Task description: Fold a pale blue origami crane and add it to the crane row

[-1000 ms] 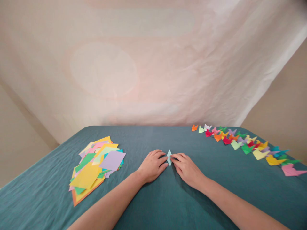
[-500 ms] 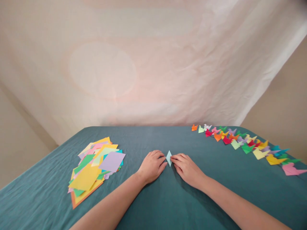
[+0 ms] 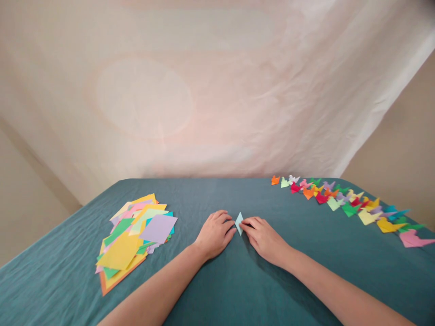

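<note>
A small light-blue piece of folded paper (image 3: pixel 239 220), diamond-shaped, lies on the cloth between my two hands. My left hand (image 3: pixel 215 231) rests on the cloth with curled fingers, its thumb and forefinger at the paper's left corner. From the other side, my right hand (image 3: pixel 263 236) has its fingertips closed on the paper's right part and covers that corner. Whether the underside of the paper is lifted, I cannot tell.
A loose pile of coloured paper squares (image 3: pixel 122 251) lies to the left on the green tablecloth (image 3: pixel 210 294). Folded paper birds (image 3: pixel 350 209) in many colours stand in slanting rows at the right. A pale cloth (image 3: pixel 217 90) hangs behind the table.
My right fingertips have shifted slightly left across the folded paper. My left hand stays at the paper's left corner, almost unmoved.
</note>
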Motion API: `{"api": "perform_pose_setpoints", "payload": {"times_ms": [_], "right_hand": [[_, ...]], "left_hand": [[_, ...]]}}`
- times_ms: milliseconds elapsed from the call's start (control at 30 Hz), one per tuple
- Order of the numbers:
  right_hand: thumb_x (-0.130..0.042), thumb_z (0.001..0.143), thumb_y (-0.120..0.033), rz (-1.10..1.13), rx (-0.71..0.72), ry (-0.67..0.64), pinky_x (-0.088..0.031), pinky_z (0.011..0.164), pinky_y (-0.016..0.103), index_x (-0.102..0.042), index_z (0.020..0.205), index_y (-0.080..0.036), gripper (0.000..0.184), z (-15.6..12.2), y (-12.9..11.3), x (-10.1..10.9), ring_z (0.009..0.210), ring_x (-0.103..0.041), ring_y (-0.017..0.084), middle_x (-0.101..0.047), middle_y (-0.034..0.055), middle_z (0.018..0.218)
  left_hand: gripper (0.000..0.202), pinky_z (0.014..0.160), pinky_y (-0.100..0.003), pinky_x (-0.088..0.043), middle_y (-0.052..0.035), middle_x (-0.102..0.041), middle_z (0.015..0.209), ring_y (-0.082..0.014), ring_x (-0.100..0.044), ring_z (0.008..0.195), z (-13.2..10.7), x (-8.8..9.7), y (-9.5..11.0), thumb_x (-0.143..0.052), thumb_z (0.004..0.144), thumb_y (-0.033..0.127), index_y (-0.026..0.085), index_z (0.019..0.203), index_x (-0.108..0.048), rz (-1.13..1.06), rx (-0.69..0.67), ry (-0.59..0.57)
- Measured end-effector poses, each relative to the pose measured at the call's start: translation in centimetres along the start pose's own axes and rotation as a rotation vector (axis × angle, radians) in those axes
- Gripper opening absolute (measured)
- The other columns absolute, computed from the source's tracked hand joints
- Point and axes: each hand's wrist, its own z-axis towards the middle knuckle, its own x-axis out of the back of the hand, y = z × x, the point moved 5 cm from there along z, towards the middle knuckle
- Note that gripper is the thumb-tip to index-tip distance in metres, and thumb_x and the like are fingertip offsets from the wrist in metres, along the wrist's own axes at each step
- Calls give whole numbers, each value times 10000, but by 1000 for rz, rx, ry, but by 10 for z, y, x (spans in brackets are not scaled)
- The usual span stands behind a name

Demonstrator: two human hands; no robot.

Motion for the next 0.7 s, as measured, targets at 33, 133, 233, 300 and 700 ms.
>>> {"api": "perform_pose_setpoints", "payload": {"times_ms": [33, 133, 233, 300, 700], "right_hand": [[-402, 876, -120, -7, 0, -8, -403, 883, 385, -546, 1190, -189, 352, 0, 0, 0, 1048, -476, 229, -561, 98, 1121], [-398, 875, -118, -20, 2, -28, -401, 888, 384, -550, 1185, -178, 350, 1, -2, 1, 1047, -474, 229, -560, 101, 1126], [-400, 874, -115, -32, 2, -38, -400, 895, 382, -552, 1180, -168, 346, 2, -3, 2, 1047, -472, 231, -560, 97, 1137], [-405, 871, -114, -38, 3, -38, -400, 897, 380, -555, 1174, -164, 342, 2, -3, 3, 1044, -474, 231, -561, 96, 1141], [-436, 869, -109, -92, 37, -71, -422, 878, 367, -559, 1150, -146, 310, 4, -6, 9, 1026, -492, 219, -577, 91, 1122]], "left_hand": [[264, 990, -417, -342, -63, -588, 1086, -235, -420, 1166, 0, 0, 0, -407, 913, 308, 212, 1059, -606, 1, 3, -2], [260, 996, -413, -337, -67, -582, 1093, -235, -418, 1166, 0, 0, 0, -421, 909, 315, 200, 1063, -596, 2, 16, -7], [257, 997, -413, -336, -66, -577, 1099, -234, -418, 1165, 0, 0, 1, -428, 907, 321, 201, 1068, -589, 2, 17, -11], [258, 996, -414, -337, -64, -574, 1104, -234, -415, 1167, 0, 0, 1, -426, 908, 321, 210, 1076, -587, 4, 15, -11], [300, 1020, -405, -323, -71, -552, 1151, -236, -384, 1206, 1, -3, 2, -439, 902, 334, 190, 1136, -558, 8, -9, -48]]}}
